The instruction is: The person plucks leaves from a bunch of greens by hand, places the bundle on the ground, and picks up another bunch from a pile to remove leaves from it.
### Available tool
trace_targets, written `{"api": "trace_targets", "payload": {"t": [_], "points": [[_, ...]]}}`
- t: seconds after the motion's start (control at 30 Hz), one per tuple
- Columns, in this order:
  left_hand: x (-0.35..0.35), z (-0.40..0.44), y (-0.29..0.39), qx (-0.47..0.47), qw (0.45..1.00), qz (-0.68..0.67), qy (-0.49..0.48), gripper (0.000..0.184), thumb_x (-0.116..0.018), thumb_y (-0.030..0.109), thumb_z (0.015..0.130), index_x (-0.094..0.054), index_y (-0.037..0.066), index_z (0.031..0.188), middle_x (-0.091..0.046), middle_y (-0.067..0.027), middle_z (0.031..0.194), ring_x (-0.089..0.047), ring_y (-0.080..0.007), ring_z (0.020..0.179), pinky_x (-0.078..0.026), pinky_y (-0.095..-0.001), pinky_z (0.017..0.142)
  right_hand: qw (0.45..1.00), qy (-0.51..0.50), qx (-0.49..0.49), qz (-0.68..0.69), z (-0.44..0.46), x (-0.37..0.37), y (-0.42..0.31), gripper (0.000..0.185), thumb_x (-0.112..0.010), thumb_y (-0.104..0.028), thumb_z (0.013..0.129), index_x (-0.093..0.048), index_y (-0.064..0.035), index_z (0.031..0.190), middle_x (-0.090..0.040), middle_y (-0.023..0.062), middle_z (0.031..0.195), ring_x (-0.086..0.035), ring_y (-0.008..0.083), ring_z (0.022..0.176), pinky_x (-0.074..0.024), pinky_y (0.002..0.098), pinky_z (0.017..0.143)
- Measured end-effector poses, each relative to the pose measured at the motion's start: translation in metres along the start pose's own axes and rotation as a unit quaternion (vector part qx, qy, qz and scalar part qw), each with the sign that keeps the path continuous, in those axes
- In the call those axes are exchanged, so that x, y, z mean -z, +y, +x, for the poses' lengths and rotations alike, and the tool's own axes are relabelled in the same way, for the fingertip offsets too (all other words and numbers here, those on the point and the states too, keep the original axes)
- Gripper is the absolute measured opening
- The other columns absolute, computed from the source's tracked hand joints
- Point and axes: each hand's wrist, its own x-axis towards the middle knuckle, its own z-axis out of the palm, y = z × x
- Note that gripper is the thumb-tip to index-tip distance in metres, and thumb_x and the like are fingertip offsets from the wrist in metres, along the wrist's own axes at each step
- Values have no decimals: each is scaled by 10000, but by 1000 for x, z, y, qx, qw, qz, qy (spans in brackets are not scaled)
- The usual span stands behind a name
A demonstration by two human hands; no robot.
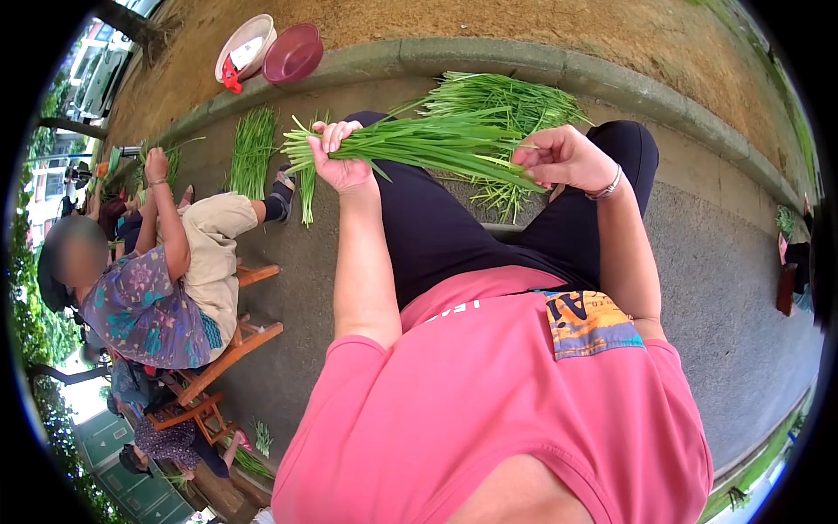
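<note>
My left hand [343, 161] is closed round a bundle of long green garlic chives [436, 142], gripping it near the pale stem ends, which stick out on the left. The leaves run across above my lap towards my right hand [567, 159]. Its thumb and fingers are pinched together at the leaf tips, with thin blades between them. Just beyond my knees a large heap of loose chives [502, 98] lies on the pavement, partly hidden behind the held bundle and my hand.
A smaller row of chives [252, 153] lies to the left. By the kerb [489, 58] stand a pale basin [229, 54] and a dark red basin [294, 54]. A co-worker [144, 293] sits on a wooden chair [231, 358] at left, handling chives; other people sit farther back.
</note>
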Motion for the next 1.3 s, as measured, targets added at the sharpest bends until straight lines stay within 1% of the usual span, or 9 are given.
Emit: {"api": "trace_targets", "payload": {"t": [0.33, 0.47, 0.77, 0.83, 0.87, 0.93, 0.97, 1.03, 1.3], "points": [[-2, -2, -2, 9, 1000, 12, -17, 171, -535, 222, 861, -543, 56, 904, -406, 45, 547, -404, -72, 527, -330, -238, 639, 996, 43, -48, -67, 15, -17, 10, 149, -612, -51, 775, -620, 39, 894, -575, -16, 641, -472, 28, 516, -386, 186, 463], [-6, -2, -4, 1, 1000, 17, -9, 157, -544, 194, 845, -526, 41, 875, -405, 52, 534, -400, -77, 505, -336, -237, 632, 999, 38, -32, -21, 22, -20, 22, 155, -621, -37, 763, -620, 39, 898, -579, -15, 661, -473, 27, 530, -386, 191, 466], [-8, -2, -3, 9, 999, 41, -11, 162, -551, 204, 845, -531, 47, 880, -405, 50, 537, -406, -73, 512, -336, -238, 637, 989, 119, 35, -78, 35, -32, 42, 181, -646, -26, 745, -613, 46, 908, -619, 36, 698, -529, 78, 615, -459, 241, 610], [-8, -2, -3, 11, 999, 45, -12, 161, -551, 204, 845, -533, 48, 881, -408, 49, 542, -409, -73, 518, -336, -238, 640, 981, 140, 57, -126, 36, -34, 40, 155, -647, -57, 750, -621, 24, 879, -628, 105, 696, -564, 146, 606, -456, 272, 599], [-8, -2, -4, 11, 999, 45, -12, 161, -551, 204, 845, -533, 48, 881, -408, 49, 542, -409, -73, 518, -336, -238, 640, 981, 140, 57, -126, 34, -33, 38, 155, -647, -57, 750, -621, 24, 879, -628, 105, 696, -564, 146, 606, -456, 272, 599], [-6, -2, -2, 23, 999, 24, -20, 190, -508, 243, 877, -536, 59, 914, -398, 28, 558, -393, -87, 539, -328, -252, 639, 950, 128, 81, -272, 31, -33, 22, 130, -641, -99, 762, -622, 9, 832, -604, 152, 687, -571, 254, 605, -449, 314, 587], [-6, -2, -1, 23, 999, 24, -20, 190, -508, 243, 877, -536, 59, 914, -398, 28, 558, -393, -87, 539, -328, -252, 639, 950, 128, 81, -272, 31, -33, 23, 130, -641, -99, 762, -622, 9, 832, -604, 152, 687, -571, 254, 605, -449, 314, 587], [-5, -2, -1, 23, 999, 29, -19, 185, -508, 243, 876, -537, 62, 905, -396, 29, 558, -394, -86, 539, -327, -251, 639, 935, 132, 112, -310, 31, -33, 23, 119, -611, -114, 784, -616, 3, 805, -583, 167, 683, -551, 320, 623, -440, 349, 580], [-6, 1, -2, 8, 1000, 30, -2, 128, -521, 179, 851, -530, 51, 844, -391, 43, 541, -395, -83, 521, -332, -243, 642, 917, 211, 148, -303, 35, -38, 25, 99, -586, -98, 784, -618, -4, 786, -586, 156, 696, -566, 314, 655, -454, 346, 605]]}}
